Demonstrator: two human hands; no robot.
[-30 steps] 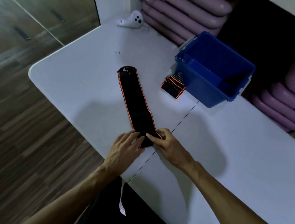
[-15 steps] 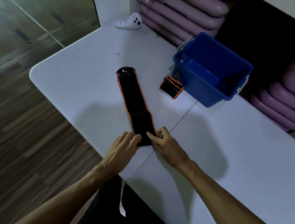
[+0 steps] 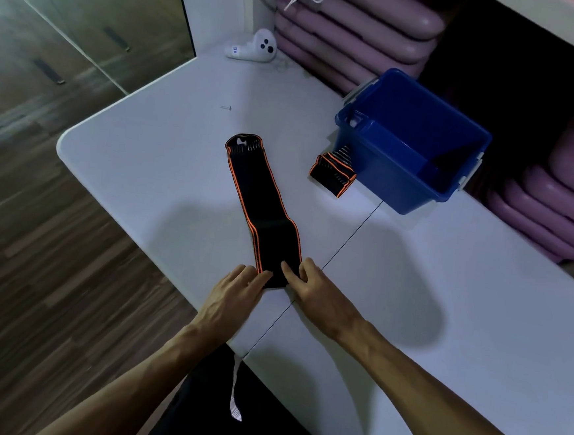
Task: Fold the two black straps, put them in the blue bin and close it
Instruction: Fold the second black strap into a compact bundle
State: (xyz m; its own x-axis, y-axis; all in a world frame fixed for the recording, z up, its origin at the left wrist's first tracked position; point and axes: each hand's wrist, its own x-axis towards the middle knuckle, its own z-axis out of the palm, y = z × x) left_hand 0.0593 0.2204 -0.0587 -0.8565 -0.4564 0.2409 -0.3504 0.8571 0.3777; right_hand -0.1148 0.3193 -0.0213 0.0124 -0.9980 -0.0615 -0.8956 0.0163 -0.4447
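Note:
A long black strap with orange edging (image 3: 259, 201) lies flat on the white table (image 3: 151, 172), running from the middle toward me. My left hand (image 3: 235, 294) and my right hand (image 3: 314, 288) both pinch its near end, fingertips on the fabric. A second black strap (image 3: 332, 172), folded into a small bundle, rests against the near left wall of the blue bin (image 3: 415, 189). The bin stands open at the back right, and no lid is in view.
A white controller (image 3: 254, 48) lies at the table's far corner. A small screw (image 3: 226, 107) sits on the tabletop behind the strap. Stacked pink mats (image 3: 355, 27) fill shelves behind and right of the bin. A seam (image 3: 345, 242) crosses the table. Wooden floor lies left.
Both hands have stayed at the strap's near end, with the fingertips shifting slightly on the fabric. The strap's near part looks a little more rumpled. The view has drifted slightly.

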